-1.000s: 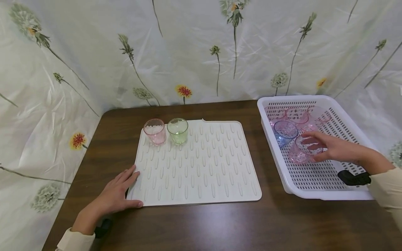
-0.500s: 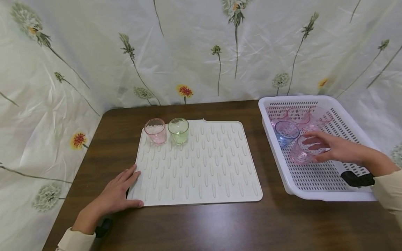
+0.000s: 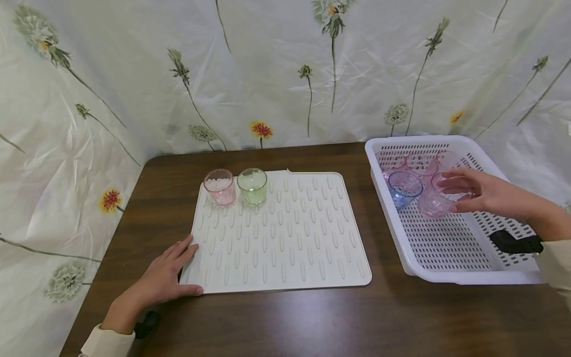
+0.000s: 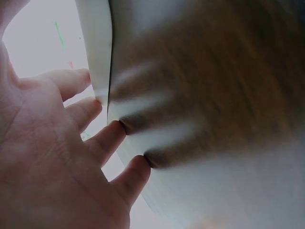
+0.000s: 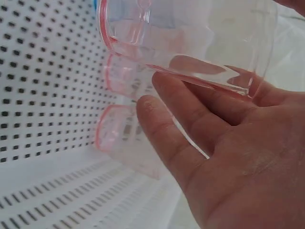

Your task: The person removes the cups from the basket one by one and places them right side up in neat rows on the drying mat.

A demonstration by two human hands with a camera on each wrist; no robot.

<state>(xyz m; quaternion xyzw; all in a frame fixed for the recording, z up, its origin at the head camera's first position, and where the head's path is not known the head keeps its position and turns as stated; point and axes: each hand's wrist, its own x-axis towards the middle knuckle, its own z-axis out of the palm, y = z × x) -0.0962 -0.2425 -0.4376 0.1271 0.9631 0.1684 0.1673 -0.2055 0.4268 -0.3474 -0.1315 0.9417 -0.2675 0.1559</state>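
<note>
right now my right hand [image 3: 479, 194] curls around a pink cup [image 3: 434, 201], lifted inside the white basket [image 3: 446, 270] at the right of the frame. my left hand [image 3: 162, 277] lies flat on the mat [image 3: 285, 248] corner. clear plastic is slick, so a loose grip could drop it onto the blue cup [image 3: 403, 188].

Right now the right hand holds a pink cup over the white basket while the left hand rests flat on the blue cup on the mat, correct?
Not quite. The left hand rests flat on the corner of the white mat, not on a cup, as the head view shows. The right hand does hold the pink cup over the white basket.
</note>
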